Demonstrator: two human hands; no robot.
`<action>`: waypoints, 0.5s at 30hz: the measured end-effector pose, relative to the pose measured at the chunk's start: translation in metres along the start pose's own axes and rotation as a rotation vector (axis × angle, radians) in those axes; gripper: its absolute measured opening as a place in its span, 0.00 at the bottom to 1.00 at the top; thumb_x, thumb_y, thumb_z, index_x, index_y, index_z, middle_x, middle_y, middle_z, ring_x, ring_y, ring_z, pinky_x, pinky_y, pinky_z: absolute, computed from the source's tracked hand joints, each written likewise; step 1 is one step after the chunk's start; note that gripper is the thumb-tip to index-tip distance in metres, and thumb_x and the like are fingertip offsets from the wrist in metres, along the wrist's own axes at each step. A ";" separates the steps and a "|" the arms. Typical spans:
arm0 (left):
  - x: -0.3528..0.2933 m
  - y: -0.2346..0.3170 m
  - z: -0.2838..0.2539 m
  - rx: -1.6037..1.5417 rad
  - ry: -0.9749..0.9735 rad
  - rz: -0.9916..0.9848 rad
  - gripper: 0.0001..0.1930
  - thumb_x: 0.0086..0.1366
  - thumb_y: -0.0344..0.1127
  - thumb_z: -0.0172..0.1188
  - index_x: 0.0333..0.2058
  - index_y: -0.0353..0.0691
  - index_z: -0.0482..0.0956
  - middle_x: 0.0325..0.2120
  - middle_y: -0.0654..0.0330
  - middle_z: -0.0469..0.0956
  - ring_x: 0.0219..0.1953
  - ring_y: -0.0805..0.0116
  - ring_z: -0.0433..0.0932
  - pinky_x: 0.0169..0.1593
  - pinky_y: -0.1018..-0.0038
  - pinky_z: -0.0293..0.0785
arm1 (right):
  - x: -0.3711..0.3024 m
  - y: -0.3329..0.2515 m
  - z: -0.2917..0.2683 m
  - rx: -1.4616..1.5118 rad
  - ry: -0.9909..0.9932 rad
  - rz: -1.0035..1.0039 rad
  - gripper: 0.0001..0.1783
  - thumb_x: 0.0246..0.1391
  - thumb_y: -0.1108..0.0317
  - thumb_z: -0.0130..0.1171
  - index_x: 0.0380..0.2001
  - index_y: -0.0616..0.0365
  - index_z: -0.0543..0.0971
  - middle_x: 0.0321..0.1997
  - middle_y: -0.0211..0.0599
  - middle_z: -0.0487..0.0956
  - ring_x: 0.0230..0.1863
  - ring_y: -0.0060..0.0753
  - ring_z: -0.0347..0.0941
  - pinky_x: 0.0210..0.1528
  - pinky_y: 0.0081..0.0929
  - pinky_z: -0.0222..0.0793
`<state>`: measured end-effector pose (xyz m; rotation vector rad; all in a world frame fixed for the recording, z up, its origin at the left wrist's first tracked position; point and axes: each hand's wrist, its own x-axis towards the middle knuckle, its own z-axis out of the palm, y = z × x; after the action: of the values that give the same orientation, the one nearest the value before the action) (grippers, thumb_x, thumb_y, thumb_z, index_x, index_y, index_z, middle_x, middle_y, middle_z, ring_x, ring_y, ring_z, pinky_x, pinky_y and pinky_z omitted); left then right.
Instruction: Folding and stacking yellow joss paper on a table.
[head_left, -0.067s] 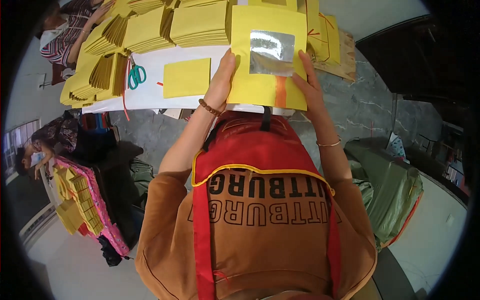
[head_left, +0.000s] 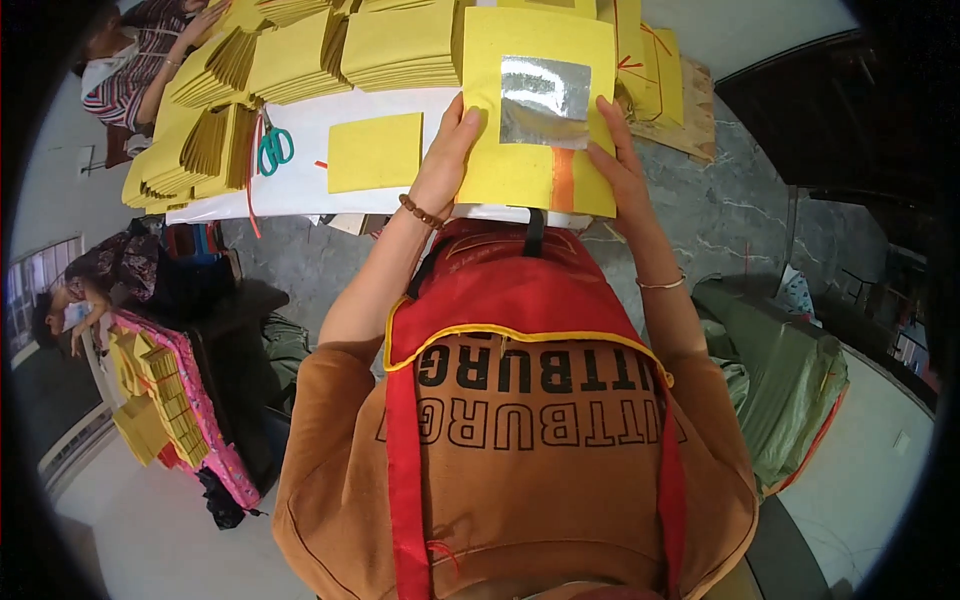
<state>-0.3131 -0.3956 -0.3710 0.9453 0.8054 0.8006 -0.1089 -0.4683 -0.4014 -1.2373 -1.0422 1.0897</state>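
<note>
Between my two hands is a yellow sheet or stack of joss paper [head_left: 510,180], with a square of silver foil and an orange stripe on its face. My left hand [head_left: 447,155] grips its left edge, the thumb lying near the border. Along the right edge, my right hand [head_left: 624,165] holds it with fingers against the side. How thick the piece is, I cannot tell. To the left, a smaller flat yellow paper pad [head_left: 375,153] lies on the white table top [head_left: 300,200]. Green-handled scissors [head_left: 274,150] rest farther left, beside a red string [head_left: 252,210].
Several folded yellow paper bundles [head_left: 400,50] line the table's far side. Red-tied bundles [head_left: 655,80] stand at the far right. A co-worker in a striped top [head_left: 140,75] sits far left; another person [head_left: 115,265] works at a pink-covered table [head_left: 195,385]. Green sacking [head_left: 760,370] lies right.
</note>
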 end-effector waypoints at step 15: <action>-0.020 0.033 0.000 1.436 -0.477 0.874 0.24 0.52 0.47 0.63 0.45 0.41 0.75 0.42 0.57 0.73 0.42 0.57 0.69 0.42 0.66 0.64 | 0.000 -0.015 -0.013 -0.597 -0.168 -0.354 0.10 0.53 0.64 0.54 0.36 0.52 0.80 0.49 0.27 0.77 0.61 0.45 0.61 0.65 0.40 0.46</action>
<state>-0.3297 -0.4006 -0.3363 2.7719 0.4204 0.5667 -0.0953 -0.4714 -0.3875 -1.3599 -1.7243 0.6277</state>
